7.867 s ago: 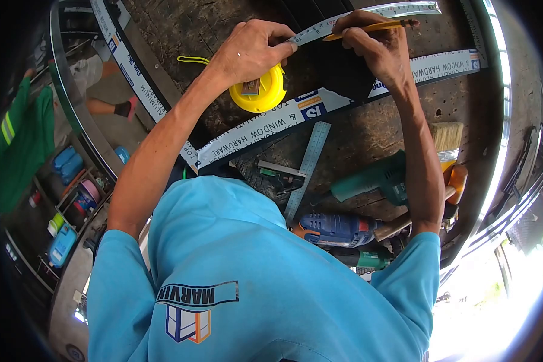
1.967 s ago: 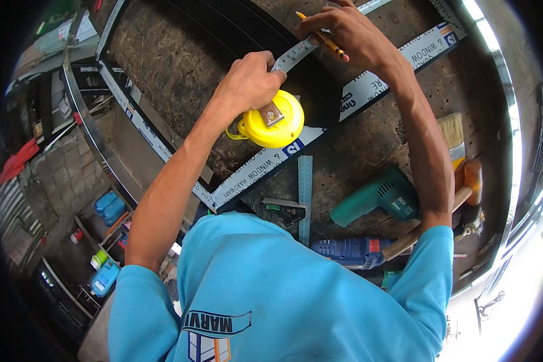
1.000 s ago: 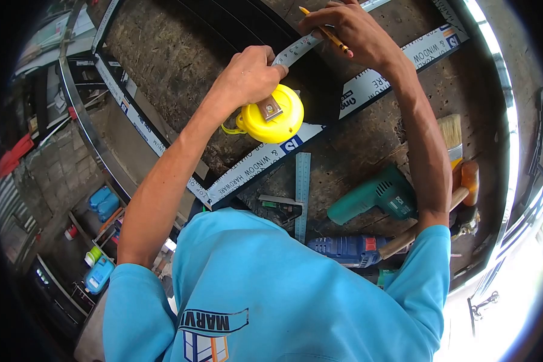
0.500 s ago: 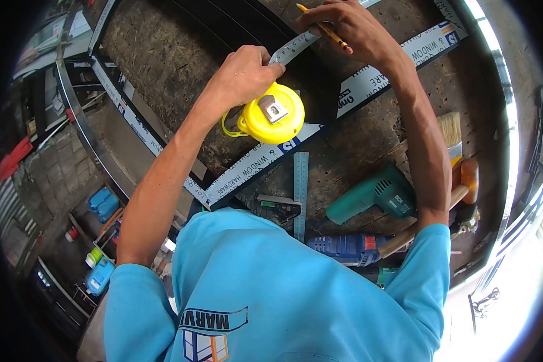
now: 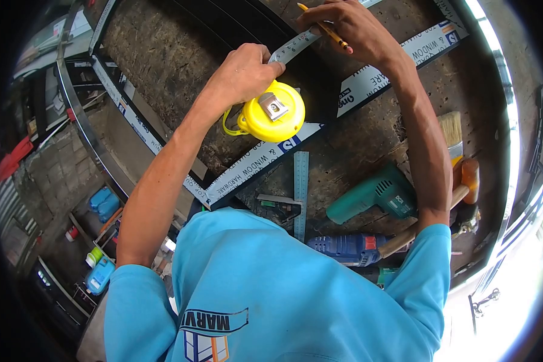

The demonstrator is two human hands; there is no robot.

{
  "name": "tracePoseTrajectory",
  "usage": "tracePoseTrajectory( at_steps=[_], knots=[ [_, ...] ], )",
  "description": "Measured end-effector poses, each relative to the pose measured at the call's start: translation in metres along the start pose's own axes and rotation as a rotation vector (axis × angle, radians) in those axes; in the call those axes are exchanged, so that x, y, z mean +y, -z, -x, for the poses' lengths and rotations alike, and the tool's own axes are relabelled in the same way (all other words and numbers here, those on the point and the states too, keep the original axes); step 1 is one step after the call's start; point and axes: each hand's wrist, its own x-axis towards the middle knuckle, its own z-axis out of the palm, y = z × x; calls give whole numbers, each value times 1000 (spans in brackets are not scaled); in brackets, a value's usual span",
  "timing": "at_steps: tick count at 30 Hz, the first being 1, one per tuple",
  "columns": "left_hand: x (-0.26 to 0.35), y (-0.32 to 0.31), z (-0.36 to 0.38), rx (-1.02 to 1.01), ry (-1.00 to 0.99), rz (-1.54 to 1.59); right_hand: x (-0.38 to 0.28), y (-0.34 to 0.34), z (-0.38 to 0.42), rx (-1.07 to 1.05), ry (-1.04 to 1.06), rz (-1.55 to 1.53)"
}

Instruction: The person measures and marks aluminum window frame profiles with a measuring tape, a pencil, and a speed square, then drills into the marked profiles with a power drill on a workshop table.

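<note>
A yellow tape measure [image 5: 276, 112] hangs at my left hand [image 5: 245, 73], whose fingers pinch the pulled-out blade [image 5: 295, 47] beside the case. The blade runs up and right over a black frame bar to my right hand [image 5: 351, 30]. That hand's fingers are curled, with a yellow pencil [image 5: 326, 29] held between them close to the blade. Below the tape measure lies a frame bar covered in printed white film [image 5: 235, 175]. My right fingertips are partly hidden behind the hand.
On the brown work surface [image 5: 338, 175] lie a combination square [image 5: 300, 193], a green power tool [image 5: 374, 193], a blue power tool [image 5: 344, 248], a hammer [image 5: 469, 181] and a brush [image 5: 450, 130]. Blue containers [image 5: 104, 204] stand at the lower left.
The tape measure and my left hand have shifted up very slightly. My right hand stays in the same place with the pencil.
</note>
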Motion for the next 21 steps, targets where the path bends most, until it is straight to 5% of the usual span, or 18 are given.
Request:
tracePoseTrajectory(
  at_steps=[21],
  knots=[
    [-6, -7, -4, 89, -27, 24, 0, 3, -2, -26, 16, 20]
  ],
)
